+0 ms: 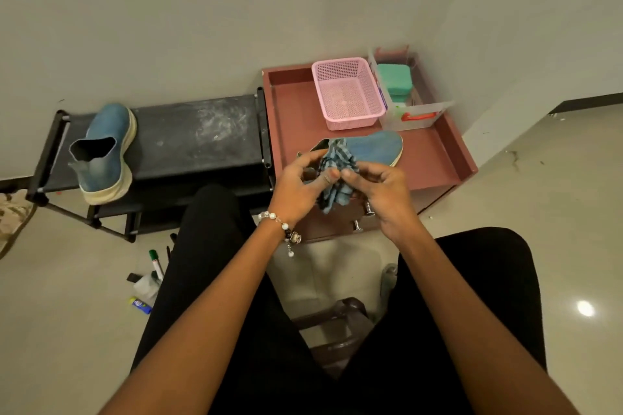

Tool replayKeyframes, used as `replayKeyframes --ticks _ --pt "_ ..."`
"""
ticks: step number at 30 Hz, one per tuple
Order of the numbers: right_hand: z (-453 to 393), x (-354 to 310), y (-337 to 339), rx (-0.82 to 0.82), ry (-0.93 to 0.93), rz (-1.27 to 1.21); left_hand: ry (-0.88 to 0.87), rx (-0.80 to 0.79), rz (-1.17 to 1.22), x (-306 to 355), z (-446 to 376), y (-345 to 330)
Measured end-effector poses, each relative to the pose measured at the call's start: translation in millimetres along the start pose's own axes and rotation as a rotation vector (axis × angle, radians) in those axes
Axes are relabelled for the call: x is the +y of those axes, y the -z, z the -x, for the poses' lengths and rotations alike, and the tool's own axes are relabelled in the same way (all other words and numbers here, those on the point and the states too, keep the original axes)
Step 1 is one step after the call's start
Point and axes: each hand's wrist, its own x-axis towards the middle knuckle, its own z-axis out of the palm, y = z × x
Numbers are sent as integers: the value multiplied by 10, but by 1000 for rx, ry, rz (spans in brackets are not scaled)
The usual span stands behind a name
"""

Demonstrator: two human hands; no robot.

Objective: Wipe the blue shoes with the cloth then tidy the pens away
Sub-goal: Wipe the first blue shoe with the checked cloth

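At frame centre, a checked cloth (338, 175) is pinched by left hand (298, 187) and right hand (382, 190), fingers curled, above a blue shoe (376, 146).

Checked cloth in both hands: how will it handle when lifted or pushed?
The cloth is probably floppy: it bunches between the left hand and right hand, its tail hanging limp below. Likely light, since fingertip pinches hold it. Pushed, it would probably crumple rather than slide.

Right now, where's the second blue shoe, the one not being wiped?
In the head view it sits far left, on the left end of the black rack: the shoe stands toe toward the wall, its heel overhanging the rack's front edge.
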Motion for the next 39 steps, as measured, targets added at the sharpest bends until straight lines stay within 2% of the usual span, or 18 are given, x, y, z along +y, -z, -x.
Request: replayKeyframes --ticks 3,8,11,13,14,15,17,19,20,23,26,28,29,31,33,35,37,39 --pt "119 82 -22 -25 -46 9 64 42 20 -40 98 -20" --pt "62 108 -37 -72 -212 11 188 141 185 -106 139 4" --pt "-1 129 -89 84 -197 -50 280 215 219 -132 97 63" --pt "-71 158 -48 238 -280 -291 317 268 317 -128 69 106" --pt "-107 176 2 264 -339 -409 336 299 375 -121 47 125" --pt "-139 194 63 242 -393 -484 362 325 422 -113 22 141" --pt "-163 215 140 105 -448 -483 409 331 474 -117 -24 151" --pt "-154 254 117 -11 -451 -333 418 284 475 -151 -57 129" --pt "-162 266 90 -12 -428 -261 408 260 463 -155 -63 117" --pt "-213 272 53 122 -341 -222 339 229 293 -198 -102 150" --pt "-274 230 126 184 -288 -310 218 280 -193 -258 -139 193" --pt "-280 207 155 179 -264 -317 36 308 -520 -277 -132 186" --pt "-276 202 160 163 -256 -309 -72 300 -600 -272 -133 176" --pt "-257 219 155 109 -243 -278 -215 166 -539 -220 -128 132" --pt "-244 242 139 65 -226 -247 -241 -60 -423 -159 -69 40" --pt "-248 256 127 33 -232 -276 -258 -188 -489 -213 -38 -65" --pt "-254 253 129 -24 -246 -315 -243 -191 -578 -283 -35 -134" --pt "-244 249 125 -110 -246 -307 -249 -122 -583 -309 -56 -137"
